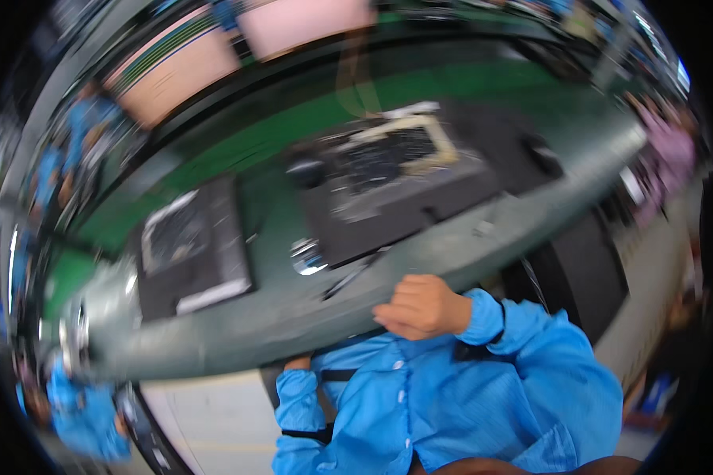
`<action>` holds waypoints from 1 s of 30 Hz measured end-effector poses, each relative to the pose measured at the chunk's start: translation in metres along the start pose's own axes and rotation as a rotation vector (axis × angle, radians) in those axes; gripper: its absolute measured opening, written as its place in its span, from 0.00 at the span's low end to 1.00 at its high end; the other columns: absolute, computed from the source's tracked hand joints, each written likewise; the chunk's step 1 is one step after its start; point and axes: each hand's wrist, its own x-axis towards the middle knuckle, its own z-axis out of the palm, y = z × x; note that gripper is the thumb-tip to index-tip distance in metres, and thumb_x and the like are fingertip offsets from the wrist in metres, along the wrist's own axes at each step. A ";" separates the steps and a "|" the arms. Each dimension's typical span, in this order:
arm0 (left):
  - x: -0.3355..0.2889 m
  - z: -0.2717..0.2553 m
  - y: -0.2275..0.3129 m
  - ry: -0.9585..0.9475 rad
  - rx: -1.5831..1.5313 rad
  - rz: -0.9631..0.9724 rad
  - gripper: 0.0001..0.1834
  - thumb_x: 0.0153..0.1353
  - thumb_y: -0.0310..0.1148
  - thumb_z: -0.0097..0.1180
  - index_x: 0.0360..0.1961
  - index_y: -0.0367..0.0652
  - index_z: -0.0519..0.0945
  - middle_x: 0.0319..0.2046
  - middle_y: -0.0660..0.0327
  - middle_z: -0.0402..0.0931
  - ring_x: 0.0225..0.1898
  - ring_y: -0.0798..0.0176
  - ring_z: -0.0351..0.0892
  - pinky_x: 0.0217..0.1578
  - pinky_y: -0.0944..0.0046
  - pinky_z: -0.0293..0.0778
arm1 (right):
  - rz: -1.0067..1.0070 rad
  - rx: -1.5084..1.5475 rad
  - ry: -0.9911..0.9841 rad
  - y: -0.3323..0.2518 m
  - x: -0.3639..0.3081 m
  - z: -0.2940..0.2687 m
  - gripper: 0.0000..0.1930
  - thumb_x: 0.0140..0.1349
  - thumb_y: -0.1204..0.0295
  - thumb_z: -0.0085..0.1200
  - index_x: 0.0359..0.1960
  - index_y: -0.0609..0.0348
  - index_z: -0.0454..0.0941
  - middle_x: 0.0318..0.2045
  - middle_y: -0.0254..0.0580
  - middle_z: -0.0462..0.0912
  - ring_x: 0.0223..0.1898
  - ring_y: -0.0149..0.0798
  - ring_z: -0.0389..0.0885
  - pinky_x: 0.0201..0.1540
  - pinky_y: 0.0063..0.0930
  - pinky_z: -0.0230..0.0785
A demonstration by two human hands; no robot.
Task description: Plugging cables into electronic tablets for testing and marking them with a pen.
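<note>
My right hand [421,307] is raised in front of my chest at the near table edge. Its fingers are curled into a fist, and whatever may be inside is hidden. Only the wrist of my left hand [298,363] shows below the table edge; the fingers are out of sight. Just left of my right hand lies a thin dark pen-like tool [347,280], and beyond it a small round shiny container [307,257]. A large black pad [396,229] carries a dark flat part with a tan border [436,142], blurred by motion.
The green-topped table [273,237] curves across the view. Another black pad [186,277] with a dark panel lies at left. A black rounded object [305,172] sits by the middle pad. People in blue [87,419] and pink [667,150] are near the table's ends. Pink panels [305,28] stand beyond.
</note>
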 end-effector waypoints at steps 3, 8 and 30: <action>0.024 0.028 0.026 -0.261 -0.037 -0.053 0.32 0.71 0.57 0.62 0.65 0.44 0.87 0.64 0.43 0.86 0.67 0.37 0.83 0.69 0.43 0.77 | -0.023 -0.182 0.005 0.017 -0.025 -0.041 0.12 0.59 0.73 0.69 0.46 0.55 0.88 0.26 0.36 0.79 0.28 0.44 0.81 0.31 0.40 0.71; 0.017 0.045 0.021 -0.415 -0.043 -0.114 0.32 0.72 0.57 0.61 0.66 0.44 0.87 0.64 0.43 0.86 0.68 0.36 0.83 0.69 0.44 0.77 | 0.488 -0.814 0.215 0.055 -0.106 -0.159 0.17 0.64 0.72 0.68 0.54 0.59 0.86 0.40 0.49 0.86 0.41 0.57 0.85 0.45 0.49 0.79; 0.020 0.092 0.087 -0.563 -0.192 0.019 0.33 0.76 0.58 0.58 0.68 0.43 0.86 0.63 0.41 0.86 0.68 0.36 0.82 0.70 0.45 0.77 | 1.236 -0.966 -0.031 -0.046 -0.278 -0.225 0.26 0.63 0.60 0.76 0.59 0.54 0.83 0.52 0.54 0.85 0.49 0.64 0.88 0.49 0.55 0.83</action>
